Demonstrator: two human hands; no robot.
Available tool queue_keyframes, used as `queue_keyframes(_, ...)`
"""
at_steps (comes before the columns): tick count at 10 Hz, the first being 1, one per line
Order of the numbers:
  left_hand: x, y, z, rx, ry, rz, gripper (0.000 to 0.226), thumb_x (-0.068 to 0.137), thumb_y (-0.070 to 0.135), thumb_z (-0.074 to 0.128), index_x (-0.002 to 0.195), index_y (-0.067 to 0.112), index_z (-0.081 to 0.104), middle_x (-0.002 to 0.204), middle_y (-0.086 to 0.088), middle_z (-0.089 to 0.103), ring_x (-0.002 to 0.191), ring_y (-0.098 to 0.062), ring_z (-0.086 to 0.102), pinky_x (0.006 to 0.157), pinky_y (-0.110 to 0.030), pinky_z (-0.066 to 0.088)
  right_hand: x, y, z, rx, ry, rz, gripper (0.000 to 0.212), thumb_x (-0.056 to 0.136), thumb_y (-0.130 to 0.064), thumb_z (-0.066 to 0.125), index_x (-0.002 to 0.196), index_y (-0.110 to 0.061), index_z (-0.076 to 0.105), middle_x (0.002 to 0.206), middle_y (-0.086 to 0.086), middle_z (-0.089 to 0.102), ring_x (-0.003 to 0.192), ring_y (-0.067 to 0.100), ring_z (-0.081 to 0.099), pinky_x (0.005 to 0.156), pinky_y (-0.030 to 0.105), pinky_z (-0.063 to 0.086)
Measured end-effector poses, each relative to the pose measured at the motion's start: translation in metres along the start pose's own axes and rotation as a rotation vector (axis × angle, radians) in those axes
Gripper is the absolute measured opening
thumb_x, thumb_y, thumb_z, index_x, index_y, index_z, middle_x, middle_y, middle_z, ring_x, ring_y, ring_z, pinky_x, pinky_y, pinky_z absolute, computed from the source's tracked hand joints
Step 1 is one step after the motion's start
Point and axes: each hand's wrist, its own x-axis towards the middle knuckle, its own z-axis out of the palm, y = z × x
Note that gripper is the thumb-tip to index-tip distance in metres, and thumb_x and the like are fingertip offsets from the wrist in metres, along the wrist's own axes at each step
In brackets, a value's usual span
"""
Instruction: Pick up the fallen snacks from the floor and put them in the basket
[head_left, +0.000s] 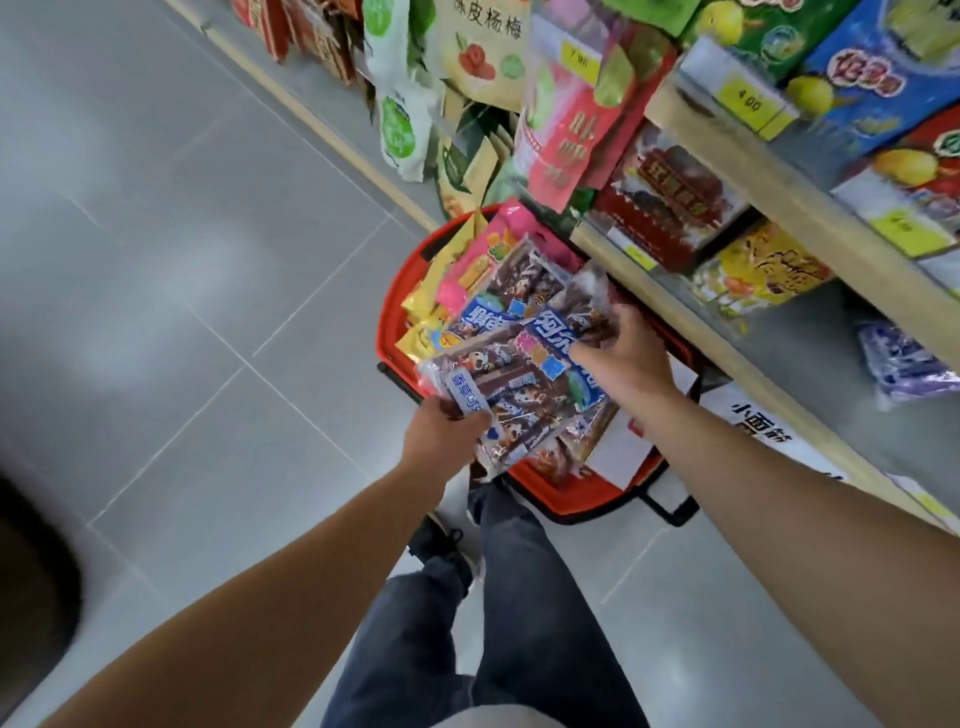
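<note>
A red basket (387, 332) stands on the grey floor against the shelf foot, holding several snack bags, pink and yellow ones (457, 275) at its far side. My left hand (441, 439) grips the near corner of a brown and blue snack bag (511, 395) held just above the basket. My right hand (621, 358) pinches the far edge of another brown and blue snack bag (571, 312) that overlaps the first. Both bags hover over the basket's middle and hide most of its inside.
Shop shelves (769, 171) full of snack packs run along the right and overhang the basket. Hanging bags (400, 104) crowd the far end. Open grey tiled floor (182, 260) lies to the left. My legs and shoe (441, 551) stand just before the basket.
</note>
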Motion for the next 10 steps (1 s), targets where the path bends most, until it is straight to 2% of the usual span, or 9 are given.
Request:
queue_keyframes(2, 0.048, 0.031, 0.041, -0.016, -0.104, -0.051, 0.010, 0.088, 0.018, 0.070, 0.095, 0.012, 0.064, 0.077, -0.006, 0.066, 0.063, -0.019, 0.062, 0.080, -0.049, 0.060, 0.080, -0.007, -0.004, -0.272, 0.026, -0.124, 0.096, 0.078, -0.053, 0.073, 0.155, -0.021, 0.026, 0.157, 0.009, 0.035, 0.145, 0.032, 0.030, 0.118, 0.048, 0.028)
queue_keyframes(3, 0.073, 0.036, 0.049, 0.168, -0.161, -0.084, 0.020, 0.089, 0.022, 0.067, 0.097, 0.004, 0.064, 0.065, -0.001, 0.061, 0.060, -0.020, 0.060, 0.078, -0.047, 0.060, 0.106, -0.004, 0.004, -0.438, -0.022, -0.209, 0.104, 0.076, -0.062, 0.072, 0.158, -0.027, 0.017, 0.163, 0.006, 0.019, 0.149, 0.033, 0.016, 0.121, 0.050, 0.017)
queue_keyframes(4, 0.078, 0.048, 0.045, 0.683, -0.164, 0.043, 0.014, 0.091, 0.022, 0.058, 0.092, 0.011, 0.066, 0.077, -0.001, 0.063, 0.062, -0.012, 0.056, 0.057, -0.027, 0.047, 0.103, 0.008, 0.020, -0.513, -0.143, -0.195, 0.101, 0.077, -0.059, 0.073, 0.156, -0.031, 0.017, 0.164, 0.002, 0.012, 0.150, 0.035, 0.010, 0.120, 0.055, 0.016)
queue_keyframes(5, 0.083, 0.061, 0.031, 0.814, 0.081, 0.314, 0.016, 0.087, 0.022, 0.060, 0.101, 0.015, 0.058, 0.099, -0.001, 0.059, 0.089, -0.020, 0.056, 0.066, -0.028, 0.040, 0.092, 0.023, 0.036, -0.509, -0.105, -0.213, 0.102, 0.079, -0.053, 0.075, 0.157, -0.030, 0.014, 0.166, 0.004, 0.008, 0.152, 0.036, 0.005, 0.120, 0.057, 0.011)
queue_keyframes(6, 0.101, 0.073, 0.026, 0.952, 0.008, 0.559, 0.067, 0.086, 0.035, 0.066, 0.145, 0.025, 0.036, 0.145, -0.008, 0.038, 0.135, -0.031, 0.035, 0.105, -0.046, 0.039, 0.088, 0.030, 0.041, -0.505, -0.028, -0.217, 0.103, 0.079, -0.050, 0.078, 0.158, -0.029, 0.016, 0.166, 0.006, 0.010, 0.152, 0.036, 0.005, 0.121, 0.056, 0.011)
queue_keyframes(7, 0.115, 0.083, 0.032, 1.183, -0.339, 0.577, 0.095, 0.088, 0.047, 0.064, 0.154, 0.043, -0.005, 0.165, 0.002, -0.006, 0.150, -0.036, 0.006, 0.114, -0.057, 0.024, 0.085, 0.028, 0.045, -0.557, 0.035, -0.187, 0.102, 0.078, -0.052, 0.077, 0.158, -0.032, 0.015, 0.166, 0.006, 0.011, 0.152, 0.036, 0.006, 0.120, 0.056, 0.008)
queue_keyframes(8, 0.129, 0.087, 0.034, 1.301, -0.467, 0.547, 0.095, 0.089, 0.046, 0.062, 0.153, 0.043, -0.009, 0.165, 0.001, -0.011, 0.148, -0.041, 0.013, 0.113, -0.058, 0.025, 0.080, 0.021, 0.048, -0.588, 0.046, -0.134, 0.101, 0.081, -0.047, 0.077, 0.158, -0.033, 0.013, 0.166, 0.007, 0.007, 0.152, 0.038, 0.004, 0.121, 0.055, 0.005)
queue_keyframes(9, 0.137, 0.102, 0.026, 1.211, -0.494, 0.642, 0.089, 0.085, 0.042, 0.067, 0.149, 0.050, 0.005, 0.157, -0.006, 0.026, 0.127, -0.043, 0.048, 0.097, -0.058, 0.049, 0.069, 0.006, 0.048, -0.573, 0.035, -0.096, 0.099, 0.085, -0.042, 0.073, 0.159, -0.033, 0.007, 0.167, 0.007, 0.006, 0.152, 0.038, 0.001, 0.121, 0.055, 0.004)
queue_keyframes(10, 0.129, 0.123, 0.013, 1.285, -0.518, 0.799, 0.082, 0.086, 0.043, 0.065, 0.149, 0.046, 0.013, 0.149, -0.007, 0.039, 0.115, -0.038, 0.058, 0.088, -0.055, 0.055, 0.044, -0.012, 0.041, -0.502, 0.062, -0.055, 0.093, 0.086, -0.040, 0.070, 0.158, -0.032, 0.012, 0.166, 0.006, 0.013, 0.153, 0.036, 0.003, 0.123, 0.054, 0.009)
